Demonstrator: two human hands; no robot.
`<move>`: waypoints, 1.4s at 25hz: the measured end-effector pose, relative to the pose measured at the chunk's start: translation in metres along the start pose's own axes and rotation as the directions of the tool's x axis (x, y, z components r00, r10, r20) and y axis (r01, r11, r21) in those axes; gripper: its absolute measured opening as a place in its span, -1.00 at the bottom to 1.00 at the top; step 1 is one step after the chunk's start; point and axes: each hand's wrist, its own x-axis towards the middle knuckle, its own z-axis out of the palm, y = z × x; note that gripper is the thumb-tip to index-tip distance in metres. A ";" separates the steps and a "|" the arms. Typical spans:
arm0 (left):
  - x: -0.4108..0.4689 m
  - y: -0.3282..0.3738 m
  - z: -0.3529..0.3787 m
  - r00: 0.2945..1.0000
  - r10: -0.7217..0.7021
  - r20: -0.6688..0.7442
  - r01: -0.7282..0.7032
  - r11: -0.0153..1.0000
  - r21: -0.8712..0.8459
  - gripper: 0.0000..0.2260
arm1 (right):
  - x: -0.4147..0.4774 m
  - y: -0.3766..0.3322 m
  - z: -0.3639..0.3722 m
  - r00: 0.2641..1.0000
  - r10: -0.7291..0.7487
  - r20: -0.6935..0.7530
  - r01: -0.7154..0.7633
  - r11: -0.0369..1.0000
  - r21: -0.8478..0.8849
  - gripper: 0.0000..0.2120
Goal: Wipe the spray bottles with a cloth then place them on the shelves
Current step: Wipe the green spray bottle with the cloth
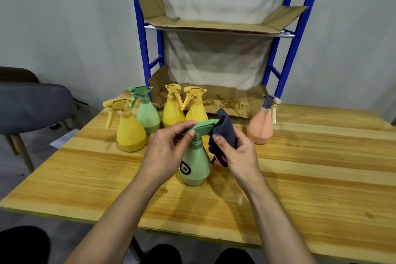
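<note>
Left hand (166, 148): raised over the bench, thumb and fingers pinching the sprayer head of the green bottle (196, 164).
Right hand (237, 152): gripping the dark cloth (225, 133) against the nozzle.
Green bottle: upright on the bench (310, 178).
Other bottles: five behind, before the shelves (218, 28).

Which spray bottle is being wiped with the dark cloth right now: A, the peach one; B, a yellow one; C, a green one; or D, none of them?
C: the left hand grips the trigger head of the green spray bottle, which stands on the wooden table, while the right hand holds the dark cloth against its nozzle end.
</note>
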 end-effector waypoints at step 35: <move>-0.019 0.014 0.010 0.994 0.086 -0.070 -0.081 0.994 0.076 -0.75 | -0.027 -0.001 0.029 0.880 -0.431 -0.198 0.291 0.820 -0.492 -0.66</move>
